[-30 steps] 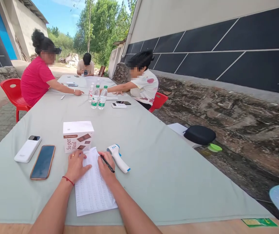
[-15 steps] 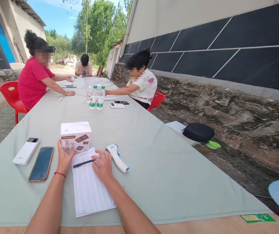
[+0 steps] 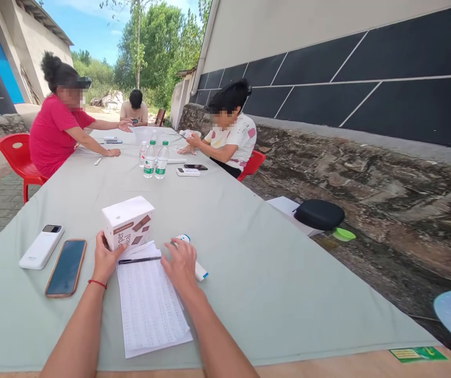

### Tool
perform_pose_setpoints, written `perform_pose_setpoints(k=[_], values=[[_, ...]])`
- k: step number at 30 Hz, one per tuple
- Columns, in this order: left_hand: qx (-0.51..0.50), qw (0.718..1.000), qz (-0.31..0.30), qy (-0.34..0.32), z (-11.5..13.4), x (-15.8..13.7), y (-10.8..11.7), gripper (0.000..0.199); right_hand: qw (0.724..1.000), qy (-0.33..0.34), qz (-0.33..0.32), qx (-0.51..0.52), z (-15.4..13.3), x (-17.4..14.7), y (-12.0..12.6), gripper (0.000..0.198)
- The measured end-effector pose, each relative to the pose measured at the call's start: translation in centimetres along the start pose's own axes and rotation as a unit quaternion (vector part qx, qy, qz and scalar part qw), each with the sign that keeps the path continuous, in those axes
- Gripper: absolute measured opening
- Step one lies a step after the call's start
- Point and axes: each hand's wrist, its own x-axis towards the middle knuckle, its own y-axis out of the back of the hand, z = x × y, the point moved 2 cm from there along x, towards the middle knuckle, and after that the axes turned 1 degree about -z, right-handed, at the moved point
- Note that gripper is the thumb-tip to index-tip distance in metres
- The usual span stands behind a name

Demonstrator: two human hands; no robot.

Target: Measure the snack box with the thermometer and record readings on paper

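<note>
**Clasped by 1 Corner, Outdoors**

Holding a white box (image 3: 130, 226) by its lower left corner with the left hand (image 3: 106, 261), with the thumb across the printed front and the fingers along the side. Standing just beyond the head of a written sheet (image 3: 154, 310), at a slant to it; hidden at the base, so impossible to call resting or slightly raised. Crossed near the sheet's top by a black pen (image 3: 140, 260). Covering part of a white-and-blue thermometer (image 3: 201, 272) with the right hand (image 3: 181, 265), with fingers parted and loosely bent near the pen's end (touching or merely above, impossible to tell).

Best done, by the look of it, with light, even pressure on 2 sides of the box. Keep the thumb from dragging the sheet; avoid rolling the pen or nudging the thermometer.

Flanked at left by a phone (image 3: 66, 268) and a white power bank (image 3: 42, 247) on the tablecloth (image 3: 288, 294). Backed farther off by 2 green-capped bottles (image 3: 149, 165), with at least 1 more behind. Shared with 3 others: in a pink shirt (image 3: 54, 131) at left, in a patterned top (image 3: 235, 134) at right, and at the far end.
</note>
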Motion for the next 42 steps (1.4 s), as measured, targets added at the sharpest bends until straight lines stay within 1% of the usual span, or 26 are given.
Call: perform_pose_setpoints(k=[2, 4, 5, 7, 8, 10, 12, 13, 15, 16, 17, 18, 19, 20, 22, 24, 27, 30, 34, 38, 42], values=[[-0.031, 0.999, 0.015, 0.013, 0.6, -0.4, 0.1, 0.081, 0.995, -0.075, -0.013, -0.060, 1.7, 0.5, 0.8, 0.041], [-0.066, 0.997, 0.031, 0.014, 1.4, -1.0, 0.3, 0.082, 0.977, -0.166, -0.075, -0.109, 3.4, 0.8, 1.6, 0.052], [-0.091, 0.995, 0.031, 0.016, 1.8, -1.3, 0.3, 0.080, 0.964, -0.204, -0.113, -0.126, 4.0, 0.8, 1.9, 0.054], [-0.141, 0.990, 0.015, 0.028, 2.5, -1.8, 0.2, 0.073, 0.941, -0.252, -0.175, -0.142, 4.9, 0.8, 2.4, 0.047], [-0.156, 0.987, 0.007, 0.035, 2.8, -2.0, 0.1, 0.070, 0.935, -0.260, -0.196, -0.143, 5.1, 0.8, 2.6, 0.040], [-0.165, 0.985, -0.008, 0.048, 3.0, -2.3, -0.1, 0.066, 0.930, -0.264, -0.216, -0.134, 5.3, 0.8, 2.8, 0.025], [-0.157, 0.986, -0.025, 0.054, 3.0, -2.4, -0.4, 0.066, 0.934, -0.270, -0.207, -0.110, 5.3, 1.1, 3.0, 0.017], [-0.150, 0.987, -0.034, 0.055, 3.0, -2.4, -0.6, 0.067, 0.940, -0.272, -0.188, -0.088, 5.1, 1.2, 3.2, 0.016], [-0.134, 0.988, -0.051, 0.053, 3.0, -2.4, -0.8, 0.065, 0.954, -0.271, -0.124, -0.014, 4.3, 1.7, 3.5, 0.020], [-0.124, 0.989, -0.060, 0.050, 3.1, -2.4, -0.9, 0.064, 0.959, -0.269, -0.083, 0.043, 3.6, 1.9, 3.7, 0.024], [-0.114, 0.990, -0.069, 0.044, 3.2, -2.4, -1.0, 0.062, 0.956, -0.266, -0.044, 0.111, 2.7, 2.0, 3.9, 0.029], [-0.102, 0.991, -0.076, 0.037, 3.3, -2.4, -1.1, 0.060, 0.946, -0.264, -0.009, 0.186, 1.7, 2.0, 4.0, 0.034], [-0.090, 0.992, -0.081, 0.030, 3.4, -2.4, -1.1, 0.058, 0.929, -0.262, 0.019, 0.261, 0.5, 1.8, 4.0, 0.037], [-0.080, 0.993, -0.084, 0.024, 3.5, -2.4, -1.2, 0.056, 0.907, -0.259, 0.030, 0.331, -0.8, 1.5, 3.9, 0.037], [-0.068, 0.994, -0.084, 0.016, 3.5, -2.4, -1.2, 0.054, 0.864, -0.241, 0.015, 0.443, -3.3, 0.6, 3.5, 0.031], [-0.065, 0.995, -0.080, 0.014, 3.5, -2.3, -1.2, 0.056, 0.834, -0.215, -0.022, 0.508, -5.2, -0.1, 3.1, 0.025], [-0.065, 0.994, -0.087, 0.019, 3.2, -2.4, -1.2, 0.062, 0.810, -0.180, -0.074, 0.553, -6.6, -0.6, 3.0, 0.026], [-0.074, 0.991, -0.109, 0.008, 3.3, -2.7, -1.4, 0.063, 0.797, -0.183, -0.102, 0.566, -6.5, -0.4, 3.1, 0.032], [-0.077, 0.990, -0.114, 0.011, 3.6, -2.8, -1.5, 0.064, 0.789, -0.221, -0.112, 0.562, -6.1, -0.3, 2.7, 0.037], [-0.078, 0.989, -0.125, 0.018, 3.8, -2.6, -1.3, 0.063, 0.784, -0.224, -0.109, 0.569, -6.0, -0.3, 2.1, 0.036], [-0.085, 0.986, -0.141, -0.004, 4.1, -2.6, -1.3, 0.057, 0.780, -0.223, -0.108, 0.574, -5.7, -0.3, 2.0, 0.036]])
